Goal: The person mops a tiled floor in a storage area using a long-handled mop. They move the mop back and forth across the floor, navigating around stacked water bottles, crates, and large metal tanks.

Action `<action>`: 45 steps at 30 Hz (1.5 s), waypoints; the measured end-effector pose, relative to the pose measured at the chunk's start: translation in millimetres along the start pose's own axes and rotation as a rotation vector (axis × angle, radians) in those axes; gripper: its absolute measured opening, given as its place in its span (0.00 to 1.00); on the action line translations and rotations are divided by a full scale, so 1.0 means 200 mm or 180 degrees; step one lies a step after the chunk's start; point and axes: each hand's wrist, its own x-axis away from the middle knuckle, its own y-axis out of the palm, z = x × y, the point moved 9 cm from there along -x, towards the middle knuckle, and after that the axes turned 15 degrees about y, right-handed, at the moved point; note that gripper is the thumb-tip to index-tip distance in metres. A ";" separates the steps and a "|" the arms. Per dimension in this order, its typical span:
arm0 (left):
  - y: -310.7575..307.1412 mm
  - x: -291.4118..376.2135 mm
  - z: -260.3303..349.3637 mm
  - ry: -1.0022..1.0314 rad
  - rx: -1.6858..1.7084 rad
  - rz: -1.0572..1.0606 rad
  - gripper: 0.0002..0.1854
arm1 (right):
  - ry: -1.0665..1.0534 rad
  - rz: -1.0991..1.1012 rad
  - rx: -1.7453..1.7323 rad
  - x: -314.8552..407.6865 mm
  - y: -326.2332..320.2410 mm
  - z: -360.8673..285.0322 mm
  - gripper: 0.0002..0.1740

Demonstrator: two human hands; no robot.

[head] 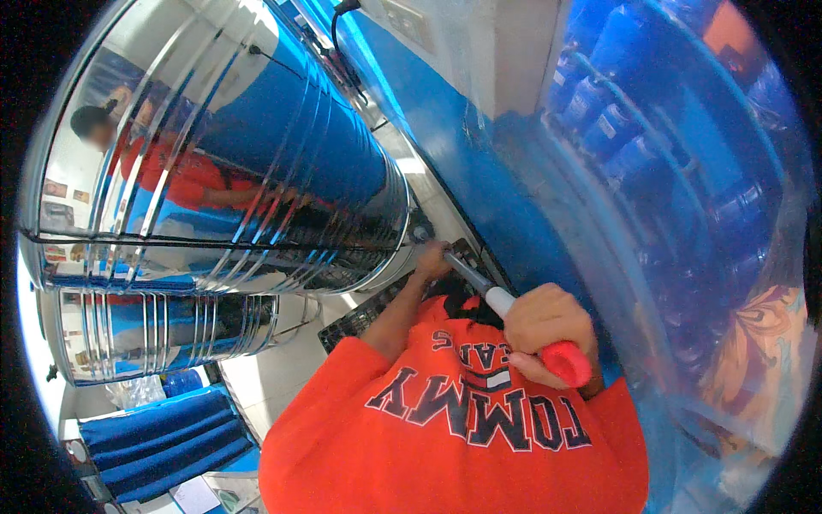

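Observation:
My right hand [552,327] is closed around the upper part of a white and grey pole [478,276], whose red end cap [566,364] sticks out beside the thumb. The pole slants down and away to my left hand [434,260], which is farther off and appears wrapped around its lower part; those fingers are small and partly blurred. Just beyond the left hand is a dark round fitting [420,232] near the base of a large ribbed, shiny metal tank [308,141]. The pole's far end is hidden.
A smaller ribbed metal tank [173,331] stands at the left. A black plastic crate [340,327] lies on the tiled floor near my left forearm. A blue wall [462,167] runs close on the right, beside clear plastic sheeting with blue containers [610,128] behind. Blue folded fabric [167,437] is lower left.

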 end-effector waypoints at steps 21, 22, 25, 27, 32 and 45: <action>-0.11 -0.37 0.43 0.1542 -0.1404 -0.1830 0.29 | -0.1254 -0.0731 -0.0130 -0.11 -0.14 -0.44 0.19; -0.15 -0.39 0.41 0.1387 -0.1349 -0.1705 0.28 | -0.1476 -0.0775 -0.0215 -0.11 -0.13 -0.45 0.19; -0.29 -0.47 0.46 0.1961 -0.1789 -0.1334 0.27 | -0.1613 -0.0605 -0.0159 -0.15 -0.11 -0.44 0.20; -0.42 -0.53 0.45 0.1898 -0.1443 -0.1023 0.26 | -0.1600 -0.0565 -0.0072 -0.18 -0.10 -0.43 0.21; -0.61 -0.71 0.34 0.1578 -0.1387 -0.0897 0.26 | -0.1016 -0.0488 0.0127 -0.31 -0.12 -0.30 0.21; -0.41 -0.92 -0.23 0.0632 -0.1167 -0.1369 0.29 | -0.0334 0.1281 -0.0245 -0.42 -0.24 0.19 0.08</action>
